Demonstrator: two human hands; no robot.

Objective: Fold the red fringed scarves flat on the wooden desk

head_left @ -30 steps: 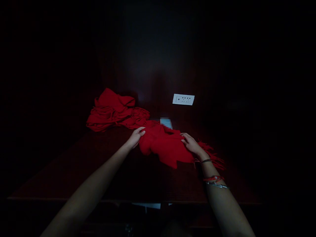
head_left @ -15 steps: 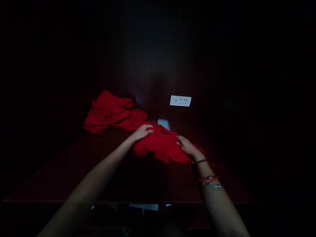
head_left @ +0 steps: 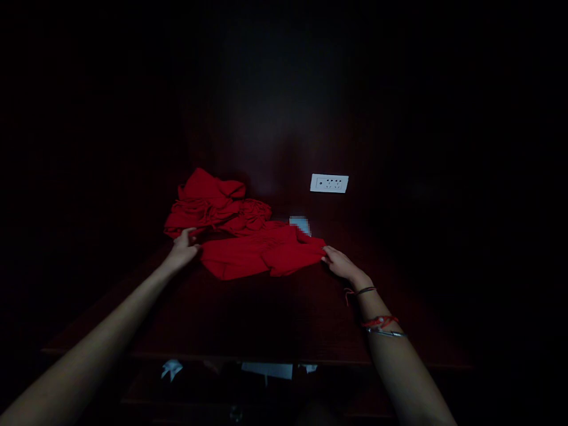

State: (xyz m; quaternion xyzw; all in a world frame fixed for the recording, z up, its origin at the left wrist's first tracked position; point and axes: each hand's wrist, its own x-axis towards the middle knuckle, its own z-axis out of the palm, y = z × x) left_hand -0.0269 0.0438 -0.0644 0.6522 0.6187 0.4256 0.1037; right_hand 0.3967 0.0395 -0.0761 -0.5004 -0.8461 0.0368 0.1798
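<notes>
A red scarf lies stretched sideways across the dark tabletop, its front edge uneven and its surface creased. At its right end my right hand is closed on the cloth, fingers curled over the edge. My left hand is by the scarf's left end, with thumb and fingers apart; whether the thumb touches the cloth is hard to see. Just beyond the left fingertips sits a crumpled heap of red cloth, which meets the scarf along its back side.
A white wall socket is on the dark back panel. Behind the scarf lies a small pale, blurred-out object. The dark table has its front edge towards me. Below it, a crumpled white piece and a pale flat thing show dimly.
My left hand has moved left, from the scarf's middle to its left end. The scarf now spreads wider and flatter leftward. The fringe seen by my right wrist no longer shows.
</notes>
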